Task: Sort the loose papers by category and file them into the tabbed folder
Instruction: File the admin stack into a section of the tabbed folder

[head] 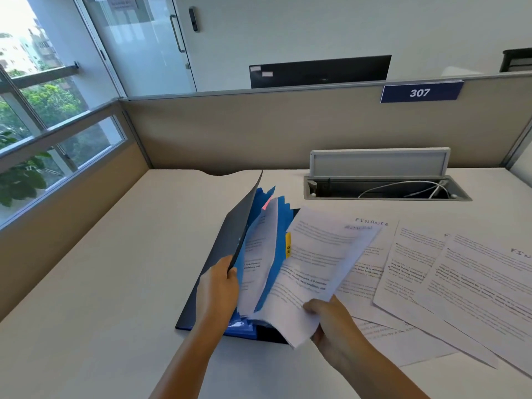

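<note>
My left hand grips the lower edge of the dark front cover of the tabbed folder, fingers curled round it, holding that cover lifted and tilted toward the left edge of the surface. The folder lies near the middle of the surface, toward its near edge, its blue dividers fanned open with a pink tab at the top and a yellow tab on the right side. A printed sheet already stands between the dividers. My right hand pinches the bottom edge of another sheet of paper, thumb on top, fingers curled beneath; the sheet slants over the open folder, its left edge touching the dividers. To the right, loose papers lie overlapping on the surface, spread toward its right edge; the nearest one to the folder carries the handwritten word FINANCE. At the far edge, an open cable tray with its lid raised holds white cables. On the partition behind it is a blue sign reading 307.
</note>
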The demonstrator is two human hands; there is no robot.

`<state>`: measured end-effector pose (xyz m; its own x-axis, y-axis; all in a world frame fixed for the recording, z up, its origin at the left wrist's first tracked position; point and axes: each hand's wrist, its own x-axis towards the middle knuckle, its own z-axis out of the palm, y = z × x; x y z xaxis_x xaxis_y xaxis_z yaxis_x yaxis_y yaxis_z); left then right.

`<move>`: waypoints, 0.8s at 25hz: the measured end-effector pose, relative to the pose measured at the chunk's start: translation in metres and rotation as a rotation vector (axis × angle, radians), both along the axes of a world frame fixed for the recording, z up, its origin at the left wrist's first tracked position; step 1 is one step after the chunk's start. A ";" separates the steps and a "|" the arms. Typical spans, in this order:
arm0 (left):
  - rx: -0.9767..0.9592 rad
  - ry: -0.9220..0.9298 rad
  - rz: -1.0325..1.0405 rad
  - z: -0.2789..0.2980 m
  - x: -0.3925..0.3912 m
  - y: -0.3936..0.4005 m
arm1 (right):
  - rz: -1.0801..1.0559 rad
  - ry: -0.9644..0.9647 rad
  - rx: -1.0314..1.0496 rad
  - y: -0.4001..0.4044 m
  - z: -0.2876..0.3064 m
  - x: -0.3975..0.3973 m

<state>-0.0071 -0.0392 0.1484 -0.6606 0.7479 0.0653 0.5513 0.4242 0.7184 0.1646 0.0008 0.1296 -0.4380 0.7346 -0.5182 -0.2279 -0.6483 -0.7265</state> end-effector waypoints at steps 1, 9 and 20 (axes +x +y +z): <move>-0.007 -0.002 -0.006 0.001 0.001 -0.001 | 0.017 -0.004 0.012 0.001 -0.001 0.004; -0.090 0.003 -0.109 0.004 0.005 0.001 | 0.256 -0.062 0.014 0.038 0.009 0.018; -0.024 -0.062 -0.090 0.013 0.025 -0.006 | 0.466 -0.231 0.059 0.056 0.003 -0.028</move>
<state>0.0183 -0.0456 0.1617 -0.5928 0.8053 0.0076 0.5430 0.3927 0.7422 0.1362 0.0564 0.1322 -0.6045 0.5203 -0.6032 0.2451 -0.5990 -0.7623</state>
